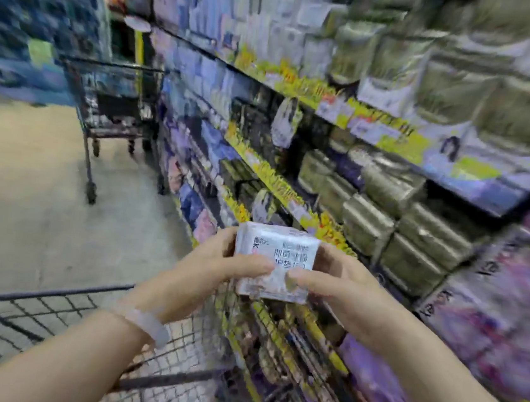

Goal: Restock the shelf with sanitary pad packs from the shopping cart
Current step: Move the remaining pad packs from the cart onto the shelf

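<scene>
A white sanitary pad pack (279, 252) with dark printed characters is held up in front of me by both hands. My left hand (216, 268) grips its left side, thumb across the front. My right hand (337, 283) grips its right side, thumb on the front too. The pack hovers above the near corner of the wire shopping cart (45, 318), close to the shelf (320, 227) on the right. That shelf carries rows of olive-green packs (418, 238) behind yellow price strips. The view is blurred.
A second, dark wire cart (115, 111) stands farther down the aisle against the shelving. Beige floor (26, 200) opens to the left. Purple packs (501, 313) fill the near right shelf; more stock rises above.
</scene>
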Demonstrator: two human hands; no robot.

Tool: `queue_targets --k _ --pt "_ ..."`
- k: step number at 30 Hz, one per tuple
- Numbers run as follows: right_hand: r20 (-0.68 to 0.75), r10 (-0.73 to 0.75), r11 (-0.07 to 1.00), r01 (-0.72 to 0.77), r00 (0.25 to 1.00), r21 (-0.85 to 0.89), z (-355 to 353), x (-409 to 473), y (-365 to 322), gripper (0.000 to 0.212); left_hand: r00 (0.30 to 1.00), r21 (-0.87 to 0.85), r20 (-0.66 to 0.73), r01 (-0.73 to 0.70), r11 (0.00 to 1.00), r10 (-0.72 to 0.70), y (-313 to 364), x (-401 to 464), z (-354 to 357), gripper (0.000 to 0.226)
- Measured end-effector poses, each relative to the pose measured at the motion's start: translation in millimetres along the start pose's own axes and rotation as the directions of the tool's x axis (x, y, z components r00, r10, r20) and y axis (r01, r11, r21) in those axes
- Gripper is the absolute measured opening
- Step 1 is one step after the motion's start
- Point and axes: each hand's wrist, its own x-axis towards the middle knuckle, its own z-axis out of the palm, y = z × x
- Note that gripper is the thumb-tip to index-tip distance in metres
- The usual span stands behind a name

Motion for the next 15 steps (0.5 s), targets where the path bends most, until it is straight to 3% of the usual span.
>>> queue_targets --k 3,8,15 --pt "-0.104 -0.064 0.997 0.061 0.993 -0.037 -27 -40 -37 0.062 0.993 0.038 0.113 -0.044 0.998 0.040 40 12 38 0.065" --pt "-0.291 -0.130 0.989 0.104 0.948 -0.103 -62 -116 -87 0.068 0.956 0.082 0.270 -0.138 0.987 0.112 96 17 106 0.066" --pt "-0.478 -0.220 0.969 0.135 0.850 -0.206 -85 -257 -140 0.065 0.832 0.085 0.516 -0.289 0.954 0.206 161 -20 217 0.090"
